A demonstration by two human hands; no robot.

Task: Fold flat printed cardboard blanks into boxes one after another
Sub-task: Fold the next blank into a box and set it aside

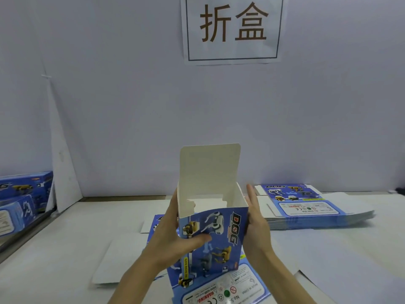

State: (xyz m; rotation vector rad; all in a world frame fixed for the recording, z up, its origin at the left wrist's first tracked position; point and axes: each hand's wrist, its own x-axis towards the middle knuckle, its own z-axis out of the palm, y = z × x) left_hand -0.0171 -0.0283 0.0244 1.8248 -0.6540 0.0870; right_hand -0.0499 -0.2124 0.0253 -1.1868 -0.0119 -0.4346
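A pale wall fills the upper part of the view, and a white table runs below it. A paper sign with two large dark characters inside a thin frame is fixed high on the wall. At the right rear of the table lies a stack of flat blanks, printed side up in blue with robot-dog artwork. A further flat blank lies on the table at the near edge, directly beneath the hands. Finished boxes are stacked at the far left. The half-formed box is held above the near blank at the centre of the view, open end up, with its white interior visible and its lid flap standing upright at the rear. The left hand grips the left wall of the box, thumb pressed on the printed front panel. The right hand lies flat against the right wall, fingers straight and together.
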